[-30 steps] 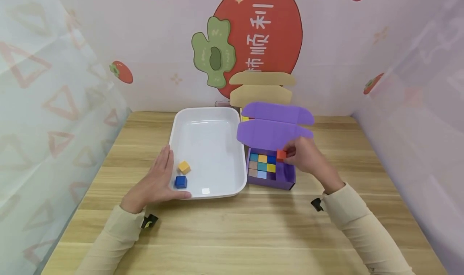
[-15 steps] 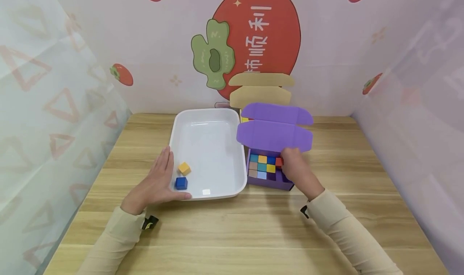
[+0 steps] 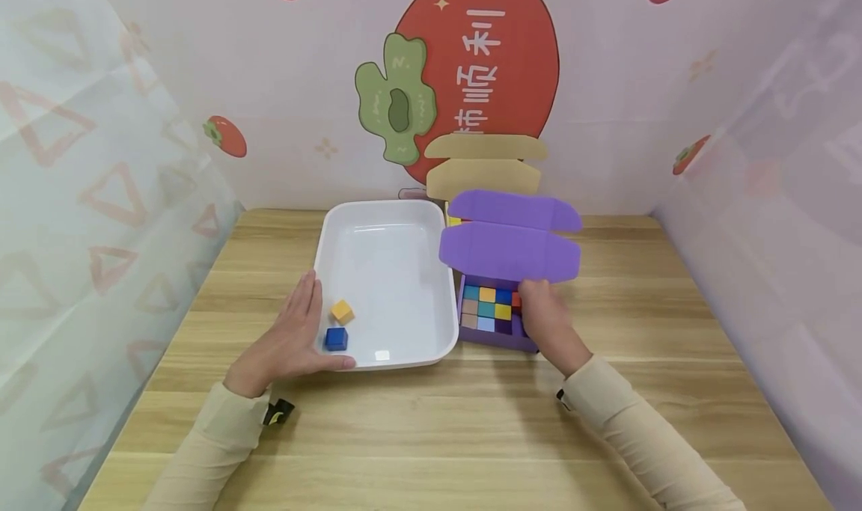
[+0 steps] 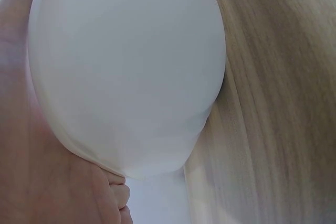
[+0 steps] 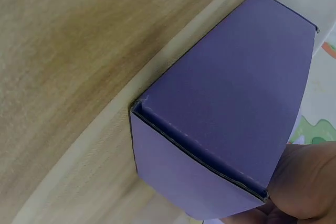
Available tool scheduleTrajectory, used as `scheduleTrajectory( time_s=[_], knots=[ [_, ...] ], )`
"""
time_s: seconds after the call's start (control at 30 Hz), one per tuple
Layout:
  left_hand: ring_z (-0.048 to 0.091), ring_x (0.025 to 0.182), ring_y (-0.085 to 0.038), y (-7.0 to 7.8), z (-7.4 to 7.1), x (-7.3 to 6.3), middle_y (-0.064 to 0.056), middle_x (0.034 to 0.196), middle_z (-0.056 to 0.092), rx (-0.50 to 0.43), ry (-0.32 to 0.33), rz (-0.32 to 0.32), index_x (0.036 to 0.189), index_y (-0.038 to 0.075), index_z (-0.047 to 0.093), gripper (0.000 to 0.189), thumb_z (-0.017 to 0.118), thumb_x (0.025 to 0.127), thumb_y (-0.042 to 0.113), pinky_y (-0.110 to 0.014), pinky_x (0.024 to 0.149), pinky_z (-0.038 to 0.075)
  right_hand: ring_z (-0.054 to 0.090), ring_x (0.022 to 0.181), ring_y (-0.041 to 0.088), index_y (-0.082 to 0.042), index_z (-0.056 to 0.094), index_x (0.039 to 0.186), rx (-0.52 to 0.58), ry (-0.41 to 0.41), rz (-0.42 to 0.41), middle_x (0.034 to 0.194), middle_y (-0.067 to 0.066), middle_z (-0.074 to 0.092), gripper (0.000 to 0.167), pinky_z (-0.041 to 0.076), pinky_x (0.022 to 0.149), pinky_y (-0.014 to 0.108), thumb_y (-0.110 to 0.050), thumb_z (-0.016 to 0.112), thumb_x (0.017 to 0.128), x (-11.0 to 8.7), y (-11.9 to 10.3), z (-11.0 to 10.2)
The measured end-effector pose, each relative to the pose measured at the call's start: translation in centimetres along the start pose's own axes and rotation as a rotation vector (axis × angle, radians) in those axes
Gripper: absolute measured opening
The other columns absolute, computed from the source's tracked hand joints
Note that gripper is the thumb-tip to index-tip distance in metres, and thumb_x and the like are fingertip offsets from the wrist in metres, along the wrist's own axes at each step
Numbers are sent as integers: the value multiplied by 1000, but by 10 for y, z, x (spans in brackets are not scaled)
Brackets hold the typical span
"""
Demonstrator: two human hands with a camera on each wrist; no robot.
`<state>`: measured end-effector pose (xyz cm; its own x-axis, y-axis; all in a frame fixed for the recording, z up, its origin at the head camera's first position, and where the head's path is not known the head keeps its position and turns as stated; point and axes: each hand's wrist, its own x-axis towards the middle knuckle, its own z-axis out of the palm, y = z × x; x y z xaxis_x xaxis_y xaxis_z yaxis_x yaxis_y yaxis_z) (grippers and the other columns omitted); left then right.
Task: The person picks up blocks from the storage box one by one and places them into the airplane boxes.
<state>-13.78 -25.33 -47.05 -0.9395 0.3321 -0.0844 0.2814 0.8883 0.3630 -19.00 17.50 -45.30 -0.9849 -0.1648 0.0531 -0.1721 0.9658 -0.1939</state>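
Observation:
In the head view, my left hand (image 3: 286,343) rests on the near left corner of a white tray (image 3: 444,350). Its thumb lies along the front rim and the other fingers lie straight against the left side. A yellow cube (image 3: 342,312) and a blue cube (image 3: 336,339) sit in the tray near that corner. My right hand (image 3: 548,320) reaches into the right part of an open purple box (image 3: 494,339), right beside a red cube (image 3: 516,302). The hand hides part of that cube, and its fingertips are out of sight. Several coloured cubes fill the box's left part.
The purple lid (image 3: 508,249) stands raised behind the box. Further back is a yellow box with its lid (image 3: 483,176) up, mostly hidden. All stand on a wooden table (image 3: 417,436) with patterned sheets (image 3: 289,69) at the back and sides.
My right hand has lowered the red cube from above the purple box into its back row and has shifted slightly left since. The left hand and the tray stay put.

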Motion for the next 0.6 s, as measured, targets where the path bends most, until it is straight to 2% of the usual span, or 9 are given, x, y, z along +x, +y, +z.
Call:
scheduleTrajectory(
  time_s=[0.17, 0.37, 0.5, 0.6],
  knots=[
    [-9, 164, -46, 0, 1, 0, -26, 175, -19, -1, 3, 6, 164, -10, -7, 152, 76, 74, 81, -69, 131, 8, 74, 79, 35, 6, 70, 96, -4, -53, 2, 94, 25, 76, 9, 63, 63, 47, 8, 61, 97, 1, -2, 1],
    [-9, 164, -47, -1, 2, 0, -26, 175, -19, 2, -2, 3, 164, -11, -6, 153, 75, 74, 82, -69, 131, 8, 74, 78, 33, 8, 70, 98, 2, -55, -4, 95, 26, 76, 8, 63, 61, 43, 7, 61, 98, 0, -3, -5],
    [-9, 164, -46, 0, 0, 0, -25, 175, -19, -1, 1, 4, 164, -11, -5, 153, 76, 73, 81, -68, 131, 7, 71, 71, 28, 6, 70, 96, -31, -35, -67, 88, 21, 75, 7, 59, 55, 38, 0, 72, 95, -4, -13, -21],
    [-9, 164, -47, 1, -1, -1, -26, 175, -19, -2, 1, 3, 164, -11, -5, 153, 76, 73, 81, -68, 131, 7, 63, 63, 20, 1, 71, 90, -9, -23, -166, 76, 11, 70, 14, 52, 51, 33, -9, 81, 91, -5, -30, -38]
  ],
)
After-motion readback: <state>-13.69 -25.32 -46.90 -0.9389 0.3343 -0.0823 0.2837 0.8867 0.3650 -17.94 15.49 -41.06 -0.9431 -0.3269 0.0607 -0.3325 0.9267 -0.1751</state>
